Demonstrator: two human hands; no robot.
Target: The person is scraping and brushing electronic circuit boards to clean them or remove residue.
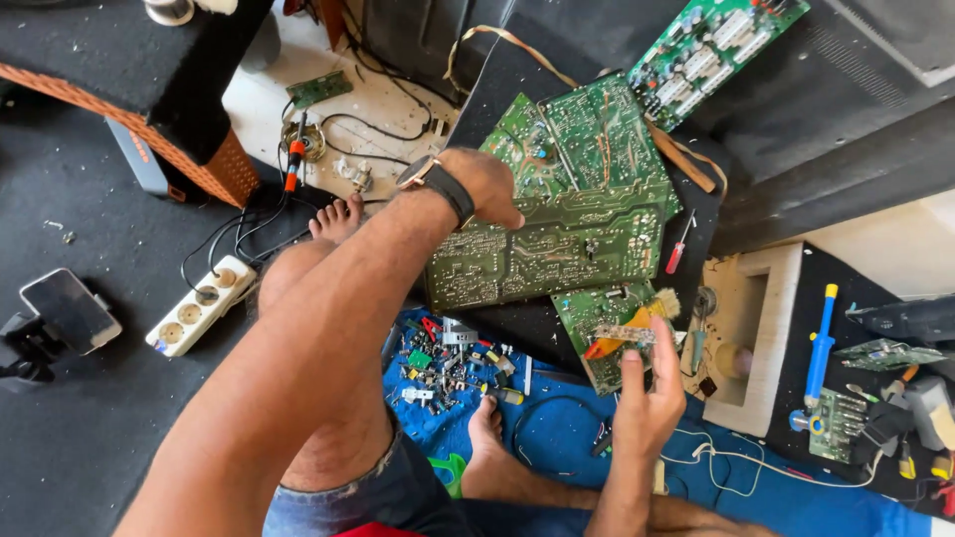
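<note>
Circuit boards fill the middle of the frame: a large green circuit board (542,249) lies solder side up on the dark floor, overlapping two more green boards (587,134) above it. The left hand (482,184), a watch on its wrist, rests on the large board's upper left edge, fingers curled down onto it; whether they pinch the edge cannot be told. The right hand (647,393), at lower centre, is raised with fingers spread and loose, gripping nothing, just below a small board (607,333) where an orange-handled brush (632,323) lies. As a judgement, work on the big board looks only begun: it lies whole, and no tool is in either hand. To its right sit a red screwdriver (676,249) and, further right, a blue desoldering pump (821,343). Below the boards a heap of loose components (448,363) lies on a blue cloth (796,497), suggesting earlier parts were already stripped. At the left edge are a white power strip (199,303) and a phone (70,310).
</note>
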